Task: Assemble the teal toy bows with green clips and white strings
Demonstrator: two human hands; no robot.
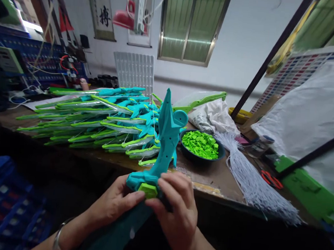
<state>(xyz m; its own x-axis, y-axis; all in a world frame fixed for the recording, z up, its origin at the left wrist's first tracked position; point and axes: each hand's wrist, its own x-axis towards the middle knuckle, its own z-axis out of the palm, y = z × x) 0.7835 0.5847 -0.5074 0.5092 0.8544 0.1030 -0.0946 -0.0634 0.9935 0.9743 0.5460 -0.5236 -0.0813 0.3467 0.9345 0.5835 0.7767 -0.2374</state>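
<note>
A teal plastic toy bow body [166,140] stands upright before me, its pointed tip away from me. My left hand [113,201] is closed round its lower part, the thumb at a light-green plastic piece [148,190] set in the teal body. From the other side my right hand [178,209] grips the same body, its fingertips against the right edge near the green piece. The palms hide part of the lower body. Just beyond, to the right, a dark bowl [221,153] holds many bright green small pieces [200,144].
Many teal and green bows [109,125] in clear plastic lie piled on the table at left. A bundle of white strings [251,180] hangs over the front edge at right, near red scissors [272,179]. A blue crate [7,205] stands low at left.
</note>
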